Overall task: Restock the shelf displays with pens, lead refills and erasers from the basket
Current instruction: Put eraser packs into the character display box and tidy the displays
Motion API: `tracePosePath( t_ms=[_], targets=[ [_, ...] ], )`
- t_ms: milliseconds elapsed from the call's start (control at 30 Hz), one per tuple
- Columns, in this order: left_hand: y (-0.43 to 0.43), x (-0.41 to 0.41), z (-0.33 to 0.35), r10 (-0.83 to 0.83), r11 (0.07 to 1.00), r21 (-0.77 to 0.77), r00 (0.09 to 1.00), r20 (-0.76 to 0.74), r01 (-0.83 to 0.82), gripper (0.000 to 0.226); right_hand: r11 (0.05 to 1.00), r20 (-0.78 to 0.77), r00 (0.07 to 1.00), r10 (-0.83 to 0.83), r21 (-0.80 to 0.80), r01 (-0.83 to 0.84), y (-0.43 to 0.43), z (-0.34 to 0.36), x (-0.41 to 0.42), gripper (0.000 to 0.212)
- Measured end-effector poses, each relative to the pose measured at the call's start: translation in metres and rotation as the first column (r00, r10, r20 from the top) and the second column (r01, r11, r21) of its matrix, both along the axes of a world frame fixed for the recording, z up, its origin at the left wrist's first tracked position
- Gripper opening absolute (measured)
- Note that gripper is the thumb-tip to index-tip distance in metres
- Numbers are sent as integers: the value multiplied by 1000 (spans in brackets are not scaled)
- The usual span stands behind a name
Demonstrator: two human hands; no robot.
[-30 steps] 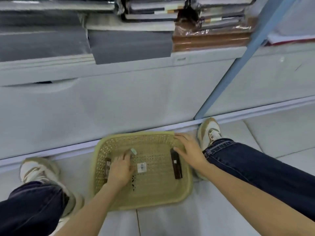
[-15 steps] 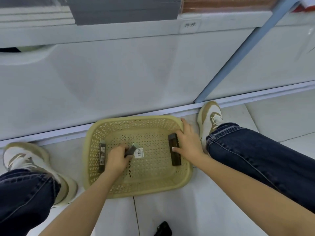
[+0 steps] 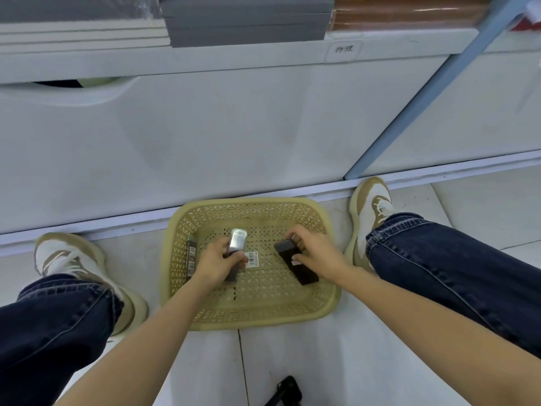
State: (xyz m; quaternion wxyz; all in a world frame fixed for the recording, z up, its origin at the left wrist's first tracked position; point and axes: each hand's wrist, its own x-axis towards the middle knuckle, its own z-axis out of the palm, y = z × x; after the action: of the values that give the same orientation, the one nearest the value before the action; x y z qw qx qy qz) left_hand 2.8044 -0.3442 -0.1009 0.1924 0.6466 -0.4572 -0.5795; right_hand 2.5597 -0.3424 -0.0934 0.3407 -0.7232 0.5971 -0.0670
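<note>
I curl my left hand [image 3: 217,263] tight round a silver pack [image 3: 237,243] and my right hand [image 3: 316,253] round a dark box [image 3: 298,271], so I can lift both from the basket [image 3: 263,323].

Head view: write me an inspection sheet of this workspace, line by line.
Surface: white tiled floor, with a yellow perforated basket standing on it.
Job's things: silvery pack, black box, slim pack by the basket's left wall, barcode label on its bottom.
Clutter: black object at the frame's lower edge, unidentifiable.
Hands: left hand grips the silvery pack; right hand grips the black box.
Cables: nothing seen.
Surroundings: white cabinet front, grey stacks on the shelf above, blue upright.
</note>
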Motion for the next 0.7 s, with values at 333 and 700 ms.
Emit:
tracePosePath(
  t_ms=[333,700],
  targets=[
    [-5,8,43,174,981,-46,963,-207,-188,36,926,583,722,-373,282,251,-41,45,79,38],
    [6,121,45,465,875,-106,881,-93,-473,31,939,362,924,-119,342,-13,-41,10,171,40]
  ],
)
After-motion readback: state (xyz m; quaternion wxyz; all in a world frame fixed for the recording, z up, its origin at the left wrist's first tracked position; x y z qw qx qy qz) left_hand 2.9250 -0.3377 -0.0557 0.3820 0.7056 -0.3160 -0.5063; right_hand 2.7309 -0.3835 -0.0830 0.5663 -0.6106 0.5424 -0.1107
